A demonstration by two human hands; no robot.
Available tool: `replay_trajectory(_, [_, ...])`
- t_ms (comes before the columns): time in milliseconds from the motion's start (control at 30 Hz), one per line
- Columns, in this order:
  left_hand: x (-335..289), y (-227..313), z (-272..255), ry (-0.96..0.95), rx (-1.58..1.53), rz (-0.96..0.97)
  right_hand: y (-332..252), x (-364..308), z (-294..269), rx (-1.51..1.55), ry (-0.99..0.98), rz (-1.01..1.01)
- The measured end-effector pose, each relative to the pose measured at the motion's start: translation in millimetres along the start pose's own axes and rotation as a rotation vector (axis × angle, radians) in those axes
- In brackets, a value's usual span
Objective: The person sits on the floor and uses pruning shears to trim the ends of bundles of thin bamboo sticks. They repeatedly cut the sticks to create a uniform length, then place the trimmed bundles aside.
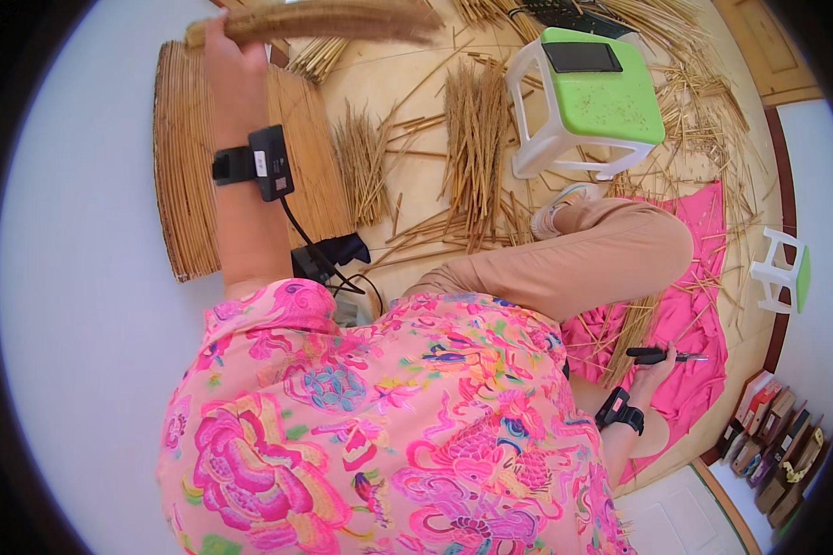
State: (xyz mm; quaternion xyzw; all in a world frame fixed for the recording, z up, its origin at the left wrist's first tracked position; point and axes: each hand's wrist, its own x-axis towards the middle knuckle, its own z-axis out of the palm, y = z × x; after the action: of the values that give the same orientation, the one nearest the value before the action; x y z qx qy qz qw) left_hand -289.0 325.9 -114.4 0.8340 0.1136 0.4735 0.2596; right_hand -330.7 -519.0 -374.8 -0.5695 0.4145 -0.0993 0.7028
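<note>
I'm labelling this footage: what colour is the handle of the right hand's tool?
Black; the tool's handle shows best in the head view.

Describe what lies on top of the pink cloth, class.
Dry stalks lie on the pink cloth; the right hand holds a black-handled tool over it. The bent leg hides part of the cloth, so anything there cannot be seen.
</note>
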Motion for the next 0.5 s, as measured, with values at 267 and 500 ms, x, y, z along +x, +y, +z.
replay_trajectory(267, [1, -67, 11, 0.455, -0.855, -0.976, 17, -1, -2, 0.044, -0.068, 0.113])
replay_trajectory(500, [-5, -111, 10, 0.416, -0.725, -0.997, 19, -14, 7, 0.012, -0.012, 0.128])
